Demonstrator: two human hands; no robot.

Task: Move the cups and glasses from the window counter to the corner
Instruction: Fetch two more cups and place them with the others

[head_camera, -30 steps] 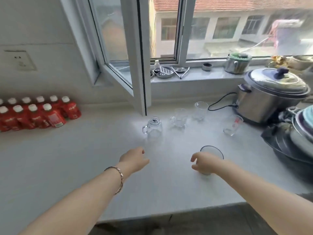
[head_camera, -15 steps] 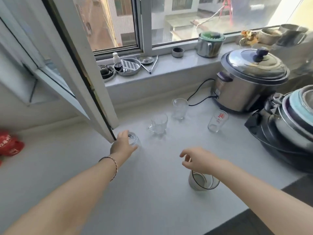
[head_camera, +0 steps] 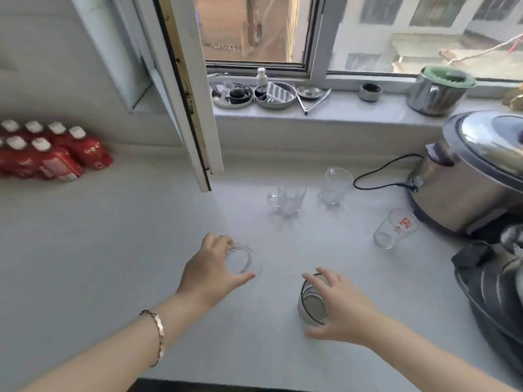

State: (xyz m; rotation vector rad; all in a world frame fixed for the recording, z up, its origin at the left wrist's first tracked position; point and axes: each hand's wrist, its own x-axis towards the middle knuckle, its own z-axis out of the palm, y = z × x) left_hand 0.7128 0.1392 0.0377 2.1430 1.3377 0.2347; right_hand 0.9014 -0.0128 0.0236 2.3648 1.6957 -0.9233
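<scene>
My left hand [head_camera: 210, 271] wraps around a clear glass mug [head_camera: 239, 258] at the middle of the white counter [head_camera: 113, 264]. My right hand [head_camera: 341, 305] grips a dark-rimmed cup [head_camera: 311, 302] near the front edge. Further back stand a clear handled mug [head_camera: 288, 199] and a clear tumbler [head_camera: 335, 185]. A glass with red print [head_camera: 394, 229] stands at the right, beside the cooker.
An open window sash [head_camera: 186, 94] juts over the counter just behind the mugs. Red bottles [head_camera: 48, 154] fill the left corner by the wall. A steel rice cooker [head_camera: 475, 176] with its black cord and stacked pans [head_camera: 498, 301] crowd the right side. Small dishes line the sill [head_camera: 339, 108].
My left hand has closed around the clear mug and drawn it toward me, away from the window sash. My right hand has settled its grip on the dark-rimmed cup.
</scene>
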